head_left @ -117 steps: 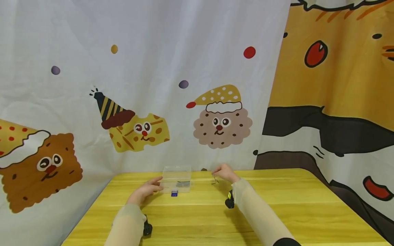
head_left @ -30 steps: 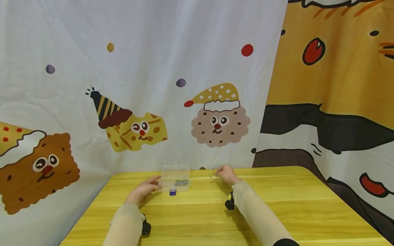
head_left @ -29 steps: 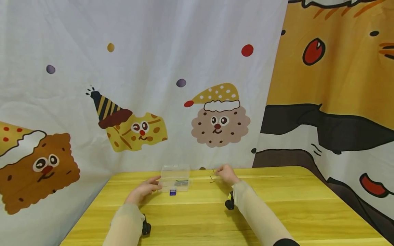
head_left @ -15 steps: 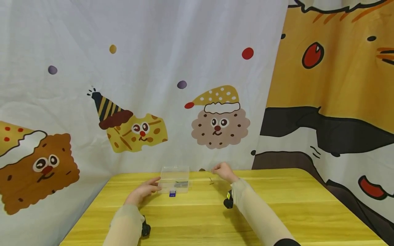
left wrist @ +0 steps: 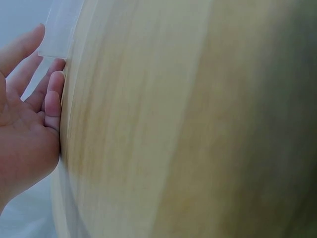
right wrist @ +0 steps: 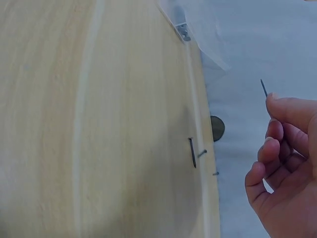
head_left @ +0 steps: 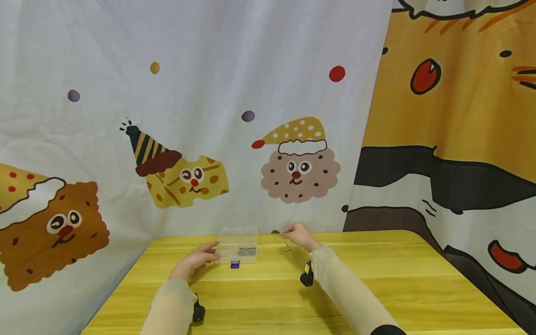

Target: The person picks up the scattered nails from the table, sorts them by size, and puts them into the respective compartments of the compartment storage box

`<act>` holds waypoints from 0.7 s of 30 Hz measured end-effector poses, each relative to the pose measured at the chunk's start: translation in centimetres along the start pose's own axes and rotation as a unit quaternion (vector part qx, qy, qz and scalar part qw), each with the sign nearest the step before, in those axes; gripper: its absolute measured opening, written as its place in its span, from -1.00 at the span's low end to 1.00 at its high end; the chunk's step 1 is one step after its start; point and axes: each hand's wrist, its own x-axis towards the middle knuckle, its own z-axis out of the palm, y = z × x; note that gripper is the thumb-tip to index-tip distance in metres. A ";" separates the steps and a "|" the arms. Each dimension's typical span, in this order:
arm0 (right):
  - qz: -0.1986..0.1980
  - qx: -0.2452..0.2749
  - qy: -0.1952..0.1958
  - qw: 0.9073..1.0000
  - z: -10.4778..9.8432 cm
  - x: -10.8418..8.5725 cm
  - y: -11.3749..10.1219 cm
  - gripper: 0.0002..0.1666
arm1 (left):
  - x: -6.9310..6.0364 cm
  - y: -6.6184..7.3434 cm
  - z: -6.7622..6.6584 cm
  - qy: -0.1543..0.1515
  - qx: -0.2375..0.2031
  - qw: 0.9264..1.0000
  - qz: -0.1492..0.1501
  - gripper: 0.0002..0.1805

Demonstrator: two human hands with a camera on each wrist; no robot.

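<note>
Your right hand (right wrist: 292,171) pinches a slim dark metal nail (right wrist: 264,88); three nails (right wrist: 192,152) lie outside the clear plastic box (left wrist: 61,30); left hand (left wrist: 27,126) relaxed.

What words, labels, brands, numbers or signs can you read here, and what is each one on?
None can be read with certainty.
Blue tag at the front of the clear box: any print is too small to read.
Yellow patch on the black wrist device: too small to tell whether it bears a mark.
Curtain: cartoon figures and dots, no lettering seen.
</note>
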 end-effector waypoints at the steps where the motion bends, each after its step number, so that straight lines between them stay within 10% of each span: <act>1: 0.003 0.005 -0.003 1.000 0.2 0.0 0.0 -0.76 | 0.0 0.0 0.0 0.000 0.001 1.000 0.001 -0.27; 21: -0.039 -0.005 -0.038 0.998 2.7 0.5 -1.2 -0.76 | 0.0 0.0 0.0 0.007 -0.004 1.000 -0.001 -0.28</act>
